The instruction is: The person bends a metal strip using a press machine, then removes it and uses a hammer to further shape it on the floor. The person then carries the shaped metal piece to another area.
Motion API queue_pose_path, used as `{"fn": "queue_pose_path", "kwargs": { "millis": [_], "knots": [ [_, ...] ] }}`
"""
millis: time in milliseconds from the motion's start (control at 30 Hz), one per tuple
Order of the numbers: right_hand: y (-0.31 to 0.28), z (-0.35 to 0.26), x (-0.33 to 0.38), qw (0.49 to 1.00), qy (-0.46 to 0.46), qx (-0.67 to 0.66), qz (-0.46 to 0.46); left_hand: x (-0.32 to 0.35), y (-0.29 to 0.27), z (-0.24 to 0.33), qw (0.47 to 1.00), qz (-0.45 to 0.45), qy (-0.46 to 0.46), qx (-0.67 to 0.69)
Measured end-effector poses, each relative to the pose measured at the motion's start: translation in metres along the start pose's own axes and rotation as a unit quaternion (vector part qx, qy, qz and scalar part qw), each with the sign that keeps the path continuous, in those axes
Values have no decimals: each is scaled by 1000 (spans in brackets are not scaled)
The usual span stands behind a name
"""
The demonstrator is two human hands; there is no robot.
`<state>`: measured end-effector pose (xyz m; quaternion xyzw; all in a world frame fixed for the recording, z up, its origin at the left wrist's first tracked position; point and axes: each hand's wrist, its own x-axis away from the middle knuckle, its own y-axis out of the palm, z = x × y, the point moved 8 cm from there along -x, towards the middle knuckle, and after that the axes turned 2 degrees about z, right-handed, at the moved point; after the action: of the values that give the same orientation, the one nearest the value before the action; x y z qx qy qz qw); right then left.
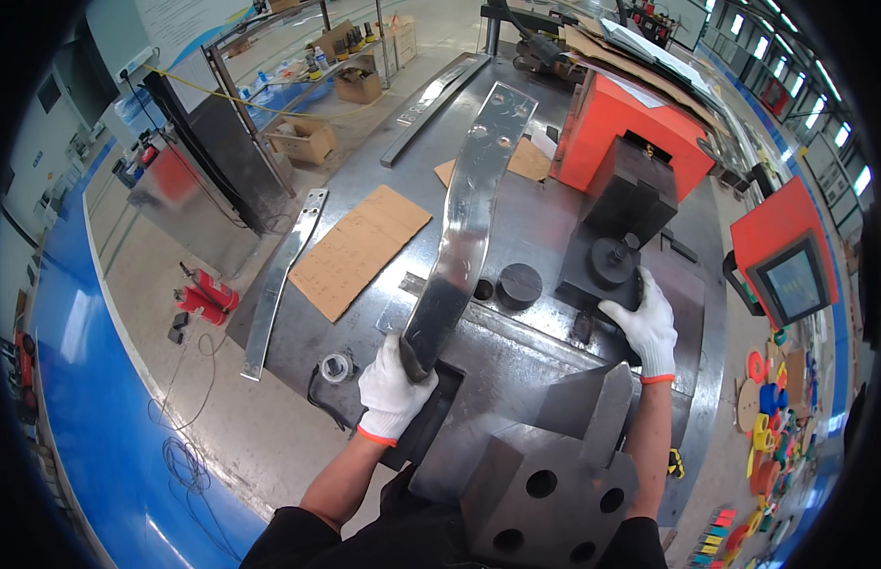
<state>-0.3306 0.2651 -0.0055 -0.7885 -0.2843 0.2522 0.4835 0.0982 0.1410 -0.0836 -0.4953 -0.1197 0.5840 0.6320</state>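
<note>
Steel bar: long, gently bent and shiny, with holes at its upper end; it (pixel 469 204) slants through the middle of the frame, its darker lower end in the left hand.
Left hand: white-gloved, the left hand (pixel 395 389) is clamped on the bar's lower end, just below centre.
Right hand: also gloved, the right hand (pixel 644 327) is spread, thumb away from fingers, at the edge of a black block (pixel 578 275) right of centre; the hands are well apart.
Beside the bar: a black cylinder (pixel 519 286) to its right, a brown cardboard sheet (pixel 360 251) to its left.
Counter: the grey metal counter (pixel 531 223) also bears a narrow metal strip (pixel 276 284) at left and an orange housing (pixel 602 133) at upper right.
Lower centre: a dark metal block with round holes (pixel 554 498).
Right edge: an orange-cased screen (pixel 791 280).
Floor, left: red fire extinguishers (pixel 211 294).
</note>
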Motion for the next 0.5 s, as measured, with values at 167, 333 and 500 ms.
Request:
{"fn": "queue_pose_path", "kwargs": {
  "millis": [167,333,500],
  "knots": [
    [1,-6,-3,1000,-21,-10,-10,-7,-1,-1,996,-82,-32,-1],
    [-1,-8,-5,999,-28,16,3,-21,-15,10,970,-218,-98,-55],
    [-46,36,22,933,-41,-233,273,-37,-20,30,955,-270,-90,-77]
  ]
}}
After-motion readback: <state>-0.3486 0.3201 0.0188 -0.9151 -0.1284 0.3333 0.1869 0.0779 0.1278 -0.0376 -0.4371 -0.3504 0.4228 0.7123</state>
